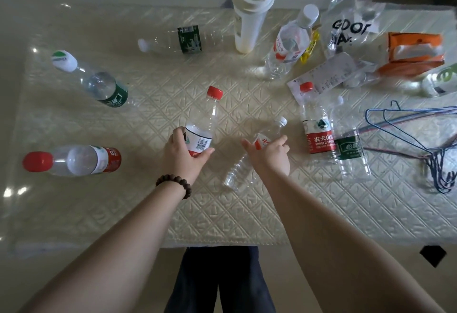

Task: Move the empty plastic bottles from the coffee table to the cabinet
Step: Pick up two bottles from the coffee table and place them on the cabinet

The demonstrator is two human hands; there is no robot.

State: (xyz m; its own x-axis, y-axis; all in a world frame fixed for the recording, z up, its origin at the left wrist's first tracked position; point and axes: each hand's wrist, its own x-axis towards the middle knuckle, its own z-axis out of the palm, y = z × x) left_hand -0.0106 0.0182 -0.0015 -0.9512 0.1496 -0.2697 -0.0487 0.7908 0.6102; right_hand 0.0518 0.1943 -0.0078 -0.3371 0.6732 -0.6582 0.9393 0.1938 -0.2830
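Observation:
Several empty plastic bottles stand or lie on the cream quilted coffee table (153, 203). My left hand (181, 153) grips the label of an upright red-capped bottle (206, 119) at the table's middle. My right hand (270, 154) is closed around a clear bottle with a white cap (269, 134) that lies tilted on the table. At the left stand a red-capped bottle (74, 160) and a green-labelled bottle (99, 83). Another green-labelled bottle (178, 40) lies at the back. To the right stand a red-labelled bottle (315, 124) and a green-labelled one (350, 144).
A tall white tumbler with a straw (248, 13) stands at the back, with a white-capped bottle (289, 43) next to it. A clear plastic bag (351, 20), an orange packet (413, 52), a receipt (329, 75) and wire hangers (420, 137) crowd the right side.

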